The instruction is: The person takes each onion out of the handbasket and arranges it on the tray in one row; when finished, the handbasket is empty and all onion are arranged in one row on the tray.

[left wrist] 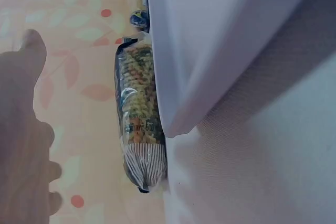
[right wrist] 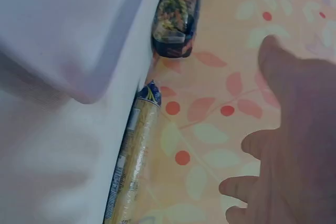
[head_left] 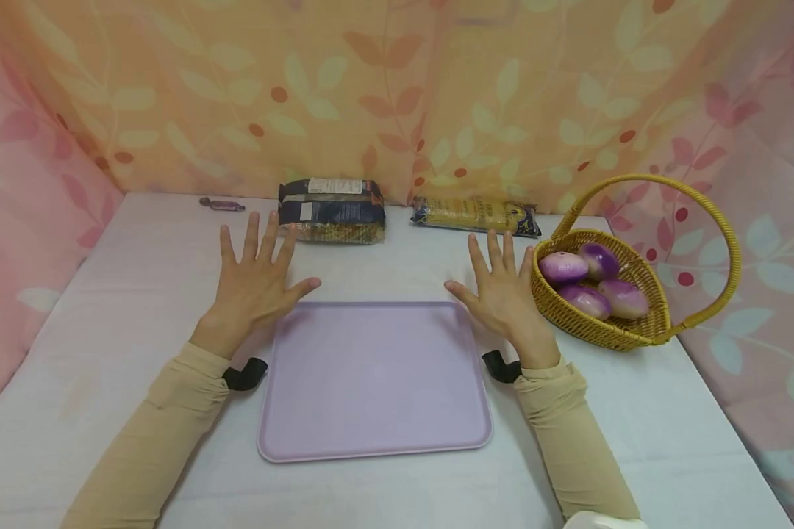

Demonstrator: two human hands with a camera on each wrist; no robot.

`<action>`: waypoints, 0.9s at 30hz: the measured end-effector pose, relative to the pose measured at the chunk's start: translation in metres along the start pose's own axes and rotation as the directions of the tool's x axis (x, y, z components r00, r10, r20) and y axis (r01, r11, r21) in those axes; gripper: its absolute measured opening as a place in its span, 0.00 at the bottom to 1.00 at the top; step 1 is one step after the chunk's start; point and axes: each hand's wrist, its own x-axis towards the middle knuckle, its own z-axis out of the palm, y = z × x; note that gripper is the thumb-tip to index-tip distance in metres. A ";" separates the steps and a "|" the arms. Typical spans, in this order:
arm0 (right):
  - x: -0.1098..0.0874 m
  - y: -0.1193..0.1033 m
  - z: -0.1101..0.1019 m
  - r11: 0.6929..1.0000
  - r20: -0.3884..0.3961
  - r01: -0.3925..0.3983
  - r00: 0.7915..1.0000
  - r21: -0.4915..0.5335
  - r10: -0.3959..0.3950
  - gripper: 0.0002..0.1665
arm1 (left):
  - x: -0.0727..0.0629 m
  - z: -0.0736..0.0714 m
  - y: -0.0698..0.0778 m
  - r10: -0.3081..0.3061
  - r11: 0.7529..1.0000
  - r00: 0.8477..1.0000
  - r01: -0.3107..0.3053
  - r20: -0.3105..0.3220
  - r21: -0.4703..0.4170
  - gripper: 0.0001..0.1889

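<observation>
My left hand is spread with straight fingers beside the upper left corner of a lilac tray, holding nothing. On the tray's other side, my right hand is spread the same way, its little finger nearest the basket. Beyond the left fingertips lies a dark bag of spiral pasta; its clear side shows coloured pieces in the left wrist view. A long yellow packet of spaghetti lies farther back than the right hand. Both wrist views show the hands with fingers extended.
At the right stands a yellow wicker basket with a tall handle, holding several purple-and-white eggplant-like vegetables. A small wrapped candy-like item lies at the back left. Floral curtains enclose the white table at the back and sides.
</observation>
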 end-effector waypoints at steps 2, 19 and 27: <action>0.000 0.006 -0.006 1.000 -0.043 -0.003 0.999 -0.007 0.003 0.47 | 0.002 -0.001 0.000 -0.016 1.000 1.000 0.016 0.006 -0.025 0.46; -0.039 0.124 -0.044 0.887 0.054 -0.442 0.897 0.131 0.439 0.35 | 0.003 0.022 -0.030 0.083 0.886 0.965 0.042 0.247 -0.462 0.18; -0.034 0.125 -0.038 0.893 0.133 -0.435 0.898 0.118 0.420 0.41 | 0.008 0.025 -0.031 0.197 0.820 0.948 -0.019 0.251 -0.572 0.10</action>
